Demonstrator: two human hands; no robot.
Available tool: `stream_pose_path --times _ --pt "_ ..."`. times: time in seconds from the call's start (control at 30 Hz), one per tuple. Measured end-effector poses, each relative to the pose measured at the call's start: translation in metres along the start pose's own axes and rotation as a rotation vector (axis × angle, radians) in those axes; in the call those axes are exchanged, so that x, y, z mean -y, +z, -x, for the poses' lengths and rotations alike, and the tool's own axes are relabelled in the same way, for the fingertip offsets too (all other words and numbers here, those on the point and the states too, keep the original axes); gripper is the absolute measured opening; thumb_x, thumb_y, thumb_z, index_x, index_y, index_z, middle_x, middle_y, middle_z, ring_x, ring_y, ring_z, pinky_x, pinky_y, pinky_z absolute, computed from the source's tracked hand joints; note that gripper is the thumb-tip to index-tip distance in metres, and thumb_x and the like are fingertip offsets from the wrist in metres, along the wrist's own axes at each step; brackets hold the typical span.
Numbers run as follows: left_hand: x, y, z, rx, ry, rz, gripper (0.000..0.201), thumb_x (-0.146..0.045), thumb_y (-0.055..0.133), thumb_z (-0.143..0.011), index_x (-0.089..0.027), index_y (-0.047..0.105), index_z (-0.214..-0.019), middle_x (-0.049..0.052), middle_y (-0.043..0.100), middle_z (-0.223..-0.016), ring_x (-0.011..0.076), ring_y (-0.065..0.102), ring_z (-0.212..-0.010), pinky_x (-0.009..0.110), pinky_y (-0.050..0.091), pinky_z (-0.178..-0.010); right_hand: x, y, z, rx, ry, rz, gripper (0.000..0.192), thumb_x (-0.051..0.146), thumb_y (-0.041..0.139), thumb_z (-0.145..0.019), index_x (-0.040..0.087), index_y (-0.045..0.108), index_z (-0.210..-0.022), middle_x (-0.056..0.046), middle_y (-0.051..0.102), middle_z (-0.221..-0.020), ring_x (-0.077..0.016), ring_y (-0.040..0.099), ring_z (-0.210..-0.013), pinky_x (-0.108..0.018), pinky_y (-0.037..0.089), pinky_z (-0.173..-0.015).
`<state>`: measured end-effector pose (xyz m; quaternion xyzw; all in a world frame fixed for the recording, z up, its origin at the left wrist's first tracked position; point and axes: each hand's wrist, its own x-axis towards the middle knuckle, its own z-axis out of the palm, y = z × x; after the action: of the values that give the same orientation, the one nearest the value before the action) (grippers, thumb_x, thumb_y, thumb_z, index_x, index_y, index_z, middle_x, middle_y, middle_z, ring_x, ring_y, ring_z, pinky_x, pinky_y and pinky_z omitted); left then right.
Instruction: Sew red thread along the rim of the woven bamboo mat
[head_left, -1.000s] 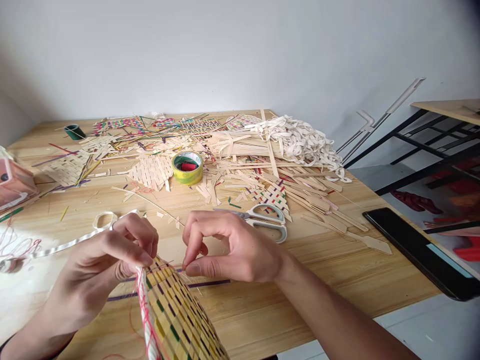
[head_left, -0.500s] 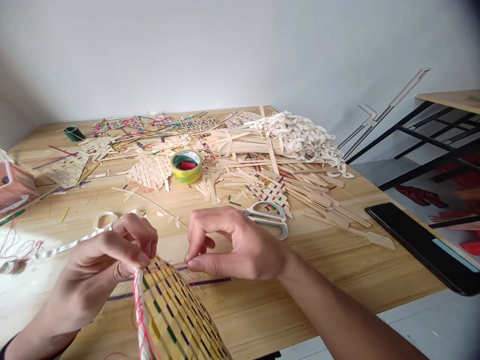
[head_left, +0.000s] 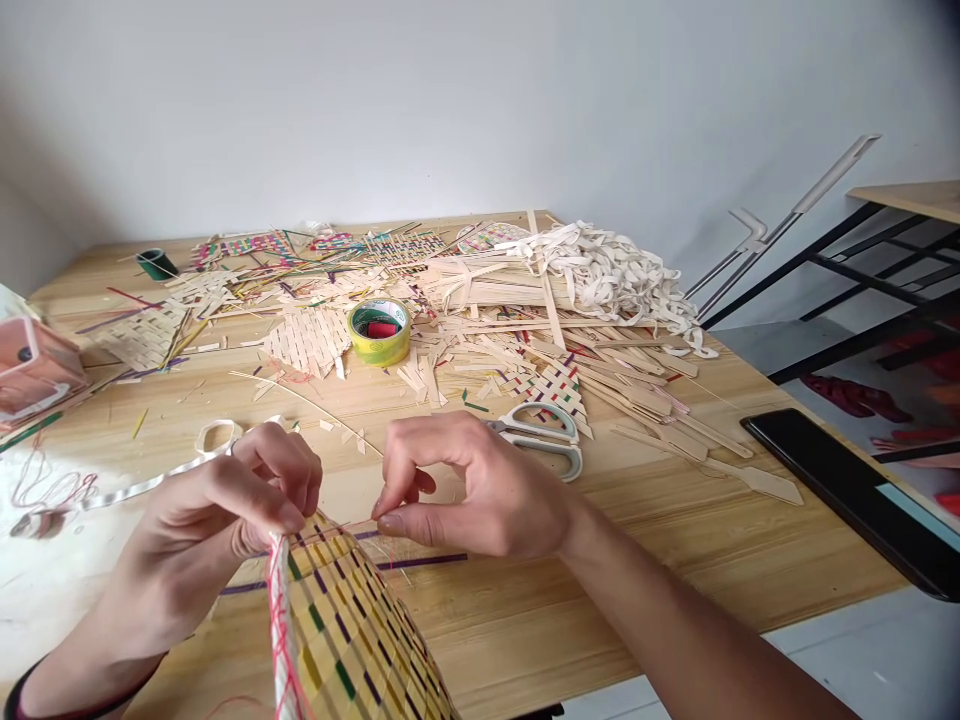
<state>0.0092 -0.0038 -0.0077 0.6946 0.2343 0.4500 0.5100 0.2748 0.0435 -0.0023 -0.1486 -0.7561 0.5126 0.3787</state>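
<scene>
the left hand pinches the top edge of the yellow woven bamboo piece with green and purple strips, whose lower part is cut off by the frame. the right hand closes thumb and finger on something thin at that edge, too small to make out. white-handled scissors lie partly hidden behind it.

Scissors (with strip heap behind) block forward; rightward tabletop lies bare.

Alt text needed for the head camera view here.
Two bare hands work the top edge of a yellow woven mat: left hand pinches its corner, right hand pinches a thin strand. Behind lie scissors, a tape roll and bamboo strips.
</scene>
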Motion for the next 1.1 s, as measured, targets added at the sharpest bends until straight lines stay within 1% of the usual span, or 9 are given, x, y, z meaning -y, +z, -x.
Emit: stream_pose_path --times 0.17,0.37,0.5,0.63,0.8,0.87,0.97,1.03,1.1 --pt "0.0005 -0.0018 0.0015 -0.004 0.002 0.012 0.02 -0.017 0.062 -0.105 -0.031 0.073 -0.115 0.004 0.056 -0.099 0.0192 0.054 -0.093 0.032 0.051 -0.079 -0.0009 0.0005 0.0001 0.002 0.01 0.024 0.012 0.016 0.079 -0.09 0.016 0.073 -0.079 0.0 0.067 -0.076 -0.0115 0.059 -0.071 -0.025 0.047 -0.066" --pt "-0.0007 -0.0022 0.0004 0.031 0.004 0.008 0.019 -0.017 0.061 -0.106 -0.03 0.072 -0.114 0.004 0.056 -0.099 0.0198 0.054 -0.093 0.034 0.051 -0.078 -0.0011 0.0007 0.0003 0.001 0.01 0.021 0.012 0.016 0.079 -0.09 0.016 0.073 -0.079 0.0 0.066 -0.075 -0.0111 0.059 -0.07 -0.024 0.046 -0.066" --pt "0.0005 -0.002 0.0021 0.008 0.003 0.012 0.02 -0.018 0.061 -0.105 -0.031 0.073 -0.115 0.004 0.057 -0.098 0.0204 0.054 -0.092 0.035 0.05 -0.077 -0.0007 0.0012 0.0003 0.004 0.032 0.025 0.012 0.017 0.079 -0.09 0.016 0.074 -0.079 0.0 0.067 -0.076 -0.0115 0.06 -0.071 -0.025 0.047 -0.066" --pt "0.0026 -0.0031 0.0057 -0.02 -0.006 0.028 0.019 -0.018 0.065 -0.103 -0.032 0.074 -0.113 0.004 0.057 -0.098 0.0214 0.055 -0.091 0.037 0.05 -0.076 -0.0013 0.0013 0.0001 0.006 0.023 0.025 0.013 0.016 0.079 -0.09 0.016 0.073 -0.079 0.001 0.066 -0.075 -0.0112 0.059 -0.07 -0.025 0.046 -0.066" --pt "0.0026 -0.0041 0.0057 -0.01 0.002 0.032 0.023 -0.016 0.065 -0.103 -0.033 0.073 -0.116 0.004 0.057 -0.099 0.021 0.055 -0.092 0.037 0.051 -0.078 -0.004 0.0028 0.0002 0.021 -0.001 0.016 0.012 0.014 0.08 -0.09 0.016 0.074 -0.079 0.001 0.065 -0.075 -0.01 0.058 -0.069 -0.023 0.046 -0.064" --pt "0.0014 -0.0034 0.0036 -0.029 -0.007 0.02 0.024 -0.014 0.066 -0.102 -0.033 0.074 -0.115 0.004 0.057 -0.098 0.0206 0.055 -0.091 0.034 0.05 -0.075 -0.0043 0.0036 0.0012 0.034 -0.014 -0.001 0.013 0.014 0.082 -0.088 0.016 0.074 -0.079 0.002 0.065 -0.076 -0.0092 0.058 -0.069 -0.023 0.046 -0.064" --pt "-0.0001 -0.0027 0.0006 -0.058 -0.01 0.001 0.019 -0.017 0.066 -0.102 -0.032 0.074 -0.111 0.003 0.058 -0.096 0.0199 0.055 -0.091 0.033 0.05 -0.075 -0.002 0.0039 0.0034 0.081 -0.029 -0.077 0.014 0.016 0.085 -0.088 0.015 0.074 -0.079 0.002 0.066 -0.078 -0.0085 0.06 -0.07 -0.022 0.047 -0.064" --pt "-0.0004 -0.003 -0.0003 -0.045 -0.001 0.005 0.018 -0.017 0.066 -0.102 -0.03 0.074 -0.111 0.003 0.059 -0.098 0.0196 0.056 -0.092 0.033 0.05 -0.075 0.0015 0.0034 0.0044 0.134 -0.024 -0.115 0.016 0.019 0.085 -0.089 0.015 0.074 -0.078 0.001 0.065 -0.08 -0.0088 0.06 -0.072 -0.023 0.047 -0.066" --pt "0.0 -0.0036 -0.0002 -0.033 -0.001 0.009 0.02 -0.014 0.065 -0.102 -0.03 0.074 -0.111 0.003 0.059 -0.099 0.0195 0.057 -0.092 0.033 0.05 -0.075 0.0055 0.0027 0.0042 0.165 -0.007 -0.094 0.023 0.026 0.083 -0.092 0.016 0.072 -0.074 0.0 0.063 -0.085 -0.0101 0.061 -0.076 -0.025 0.049 -0.071"
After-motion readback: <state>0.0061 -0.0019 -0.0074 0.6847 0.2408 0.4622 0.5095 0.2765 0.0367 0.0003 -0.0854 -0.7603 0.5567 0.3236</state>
